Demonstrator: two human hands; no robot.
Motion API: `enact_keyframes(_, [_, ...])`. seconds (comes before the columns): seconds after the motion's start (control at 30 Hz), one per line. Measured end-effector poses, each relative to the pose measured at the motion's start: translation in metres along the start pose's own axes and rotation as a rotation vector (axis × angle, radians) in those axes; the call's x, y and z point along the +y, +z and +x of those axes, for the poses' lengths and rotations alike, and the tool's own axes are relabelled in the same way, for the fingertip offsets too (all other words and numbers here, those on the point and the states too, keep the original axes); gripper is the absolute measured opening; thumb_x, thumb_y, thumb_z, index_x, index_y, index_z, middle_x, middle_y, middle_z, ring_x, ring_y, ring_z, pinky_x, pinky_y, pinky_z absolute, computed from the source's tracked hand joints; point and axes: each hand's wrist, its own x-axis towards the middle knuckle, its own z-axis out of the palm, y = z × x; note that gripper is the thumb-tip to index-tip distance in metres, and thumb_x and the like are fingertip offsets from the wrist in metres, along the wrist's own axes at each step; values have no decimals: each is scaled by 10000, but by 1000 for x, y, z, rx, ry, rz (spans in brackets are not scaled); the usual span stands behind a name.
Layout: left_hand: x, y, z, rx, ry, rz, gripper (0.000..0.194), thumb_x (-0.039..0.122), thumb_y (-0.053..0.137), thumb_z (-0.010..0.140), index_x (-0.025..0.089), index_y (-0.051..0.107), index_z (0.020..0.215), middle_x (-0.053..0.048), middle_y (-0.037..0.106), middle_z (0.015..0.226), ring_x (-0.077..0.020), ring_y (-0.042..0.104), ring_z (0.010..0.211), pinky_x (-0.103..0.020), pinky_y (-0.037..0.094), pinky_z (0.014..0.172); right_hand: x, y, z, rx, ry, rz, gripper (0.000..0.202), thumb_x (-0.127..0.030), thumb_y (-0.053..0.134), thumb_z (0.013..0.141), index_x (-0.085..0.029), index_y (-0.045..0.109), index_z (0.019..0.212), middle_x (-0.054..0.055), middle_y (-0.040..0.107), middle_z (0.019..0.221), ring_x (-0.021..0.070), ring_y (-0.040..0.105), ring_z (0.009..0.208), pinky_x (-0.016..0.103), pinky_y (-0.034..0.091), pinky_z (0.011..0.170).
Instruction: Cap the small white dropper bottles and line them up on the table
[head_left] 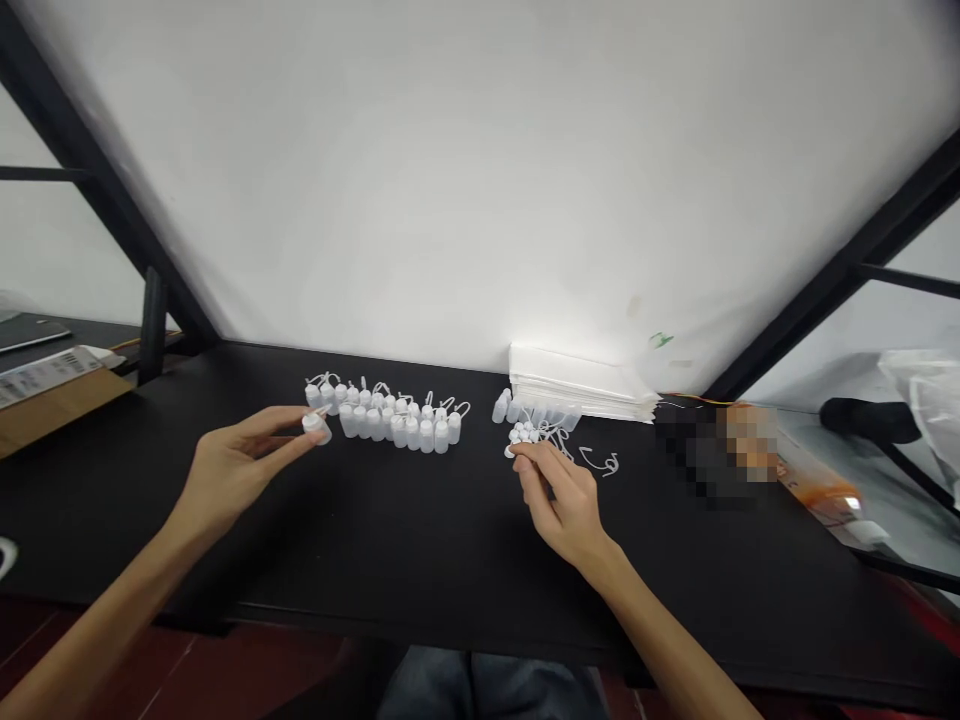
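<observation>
My left hand (244,455) pinches a small white squeeze bottle (318,430) between thumb and fingers, tilted a little above the table. Just right of it, rows of small translucent capped bottles (401,420) stand upright, several with thin tethers looping up. My right hand (562,495) has thumb and forefinger closed on a small white cap (510,452). That cap is at the near edge of a cluster of white caps (523,433) with thin straps. Behind the cluster, more translucent bottles (547,412) lie or stand in a row, partly hidden.
A black table (405,550) spans the view. A stack of white sheets (577,380) lies against the white wall. A loose white strap (600,462) rests right of the caps. A cardboard box (67,395) is at left, an orange-filled plastic bottle (829,495) at right.
</observation>
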Motion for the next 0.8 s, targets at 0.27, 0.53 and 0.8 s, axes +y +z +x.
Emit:
enact_keyframes(0.27, [-53,5,28,-30,-41,228,453,468,659,800,142,649,1115,-48,676,1058,-220,626,968,-296,514,832,4,0,0,-36,15,-26,196,-147,419,949,-174,610,984,39,576,733,105,497,525,238,393,476])
enact_keyframes(0.53, [-42,9,31,-112,15,478,420,451,640,807,150,644,1100,-8,724,942,-197,662,814,-270,507,785,2,-1,0,-99,-42,-54,125,-153,488,915,-178,609,906,30,586,715,93,493,493,233,386,454])
enact_keyframes(0.8, [-38,10,38,-216,103,583,299,458,608,821,178,693,881,5,746,918,-191,658,745,-242,451,734,1,-5,1,-109,-63,-60,72,-160,529,888,-170,600,877,24,587,728,67,461,450,221,377,426])
